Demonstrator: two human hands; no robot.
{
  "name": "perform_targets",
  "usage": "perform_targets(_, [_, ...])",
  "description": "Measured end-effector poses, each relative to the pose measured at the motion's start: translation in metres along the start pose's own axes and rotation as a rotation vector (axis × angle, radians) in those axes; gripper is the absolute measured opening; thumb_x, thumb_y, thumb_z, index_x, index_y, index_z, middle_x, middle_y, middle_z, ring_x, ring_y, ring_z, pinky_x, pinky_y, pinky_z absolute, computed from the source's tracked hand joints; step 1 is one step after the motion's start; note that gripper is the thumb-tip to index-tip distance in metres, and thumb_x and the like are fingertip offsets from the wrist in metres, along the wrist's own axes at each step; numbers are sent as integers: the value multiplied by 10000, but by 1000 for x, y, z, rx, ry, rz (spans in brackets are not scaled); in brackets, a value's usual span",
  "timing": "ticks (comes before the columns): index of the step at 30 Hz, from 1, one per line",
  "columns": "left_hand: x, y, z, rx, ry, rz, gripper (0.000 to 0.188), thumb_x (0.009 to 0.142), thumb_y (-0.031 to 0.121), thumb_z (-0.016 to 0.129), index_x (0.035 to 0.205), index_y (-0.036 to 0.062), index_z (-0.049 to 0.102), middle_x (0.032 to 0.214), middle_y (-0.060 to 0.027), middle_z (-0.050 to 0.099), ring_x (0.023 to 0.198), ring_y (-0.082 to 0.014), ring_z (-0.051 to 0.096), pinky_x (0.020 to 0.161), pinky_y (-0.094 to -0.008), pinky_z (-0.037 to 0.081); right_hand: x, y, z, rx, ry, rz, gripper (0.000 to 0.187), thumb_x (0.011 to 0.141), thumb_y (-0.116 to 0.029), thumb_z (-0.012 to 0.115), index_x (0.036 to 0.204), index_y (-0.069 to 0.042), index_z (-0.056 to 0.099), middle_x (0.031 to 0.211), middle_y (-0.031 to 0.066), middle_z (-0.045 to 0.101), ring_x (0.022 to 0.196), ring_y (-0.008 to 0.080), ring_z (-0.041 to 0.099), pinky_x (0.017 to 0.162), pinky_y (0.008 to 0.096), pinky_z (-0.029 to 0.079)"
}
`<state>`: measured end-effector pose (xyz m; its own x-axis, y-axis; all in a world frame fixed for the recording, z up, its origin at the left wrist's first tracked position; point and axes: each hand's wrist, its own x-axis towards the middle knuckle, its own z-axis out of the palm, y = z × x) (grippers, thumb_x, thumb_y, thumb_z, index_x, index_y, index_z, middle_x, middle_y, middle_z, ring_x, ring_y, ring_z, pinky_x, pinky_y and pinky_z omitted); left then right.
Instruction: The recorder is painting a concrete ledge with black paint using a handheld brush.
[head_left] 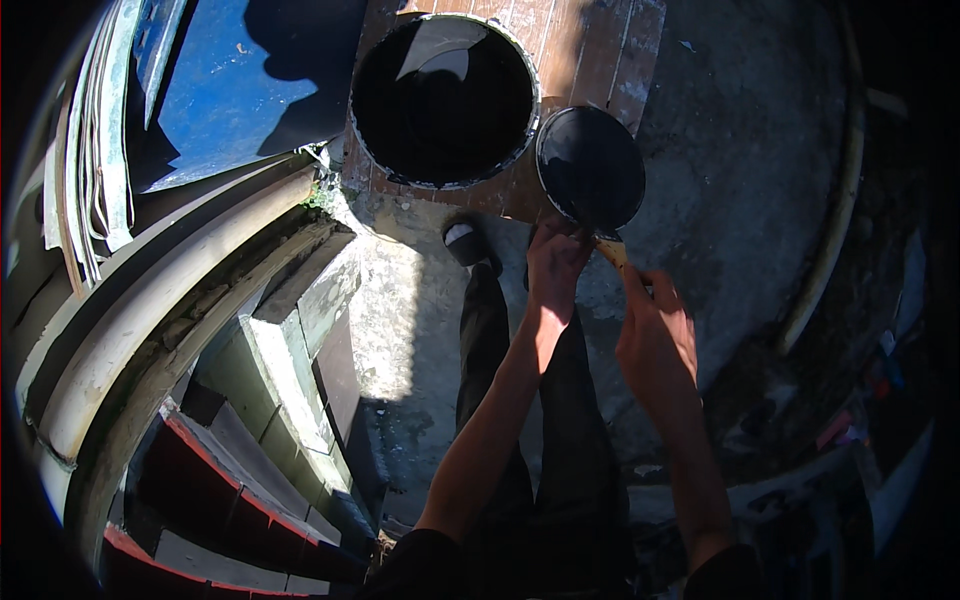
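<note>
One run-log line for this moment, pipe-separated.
left hand: at small black container, near rim, grip unclear | right hand: holding yellowish tool | large black tub: on brown slatted surface

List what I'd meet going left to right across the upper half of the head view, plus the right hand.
Pale upright sheets, blue panel, large dark round tub, smaller dark round container, right hand, pale curved strip.

2 black sleeves (424,562), dark trousers (577,440), dark slipper (474,251)
</note>
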<state>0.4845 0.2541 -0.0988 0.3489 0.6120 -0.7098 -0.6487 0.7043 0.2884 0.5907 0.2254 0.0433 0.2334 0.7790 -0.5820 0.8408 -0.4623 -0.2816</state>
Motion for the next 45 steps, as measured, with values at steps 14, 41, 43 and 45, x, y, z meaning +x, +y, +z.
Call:
perform_targets(14, [3,-13,-1,-40,-3,53,422,761,6,477,1182,36,478,1141,-67,544,1085,-179,534,1003,-357,413,42,5,-44,-141,-48,-269,324,819,19,581,1141,-20,603,955,120,603,866,274,635,786,382,509])
perform_targets(41, [6,-17,-1,95,197,-10,424,711,76,607,1119,36,497,1064,-59,542,995,-149,554,966,-355,461,158,30,-53,-76,-460,-348,179,637,69,583,801,43,650,813,150,646,752,285,640,624,347,503])
perform_targets(43, [6,-18,-2,104,207,-7,404,720,69,600,1112,54,500,1063,-45,537,995,-146,554,955,-373,459,160,31,-53,-55,-435,-379,167,653,60,586,805,43,652,815,147,648,759,280,641,628,353,504])
perform_targets(45, [6,-22,0,115,217,-8,387,732,56,588,1109,62,502,1064,-37,533,999,-147,555,952,-381,456,163,27,-58,-81,-498,-355,172,652,53,595,816,37,646,826,147,644,775,284,637,638,355,505])
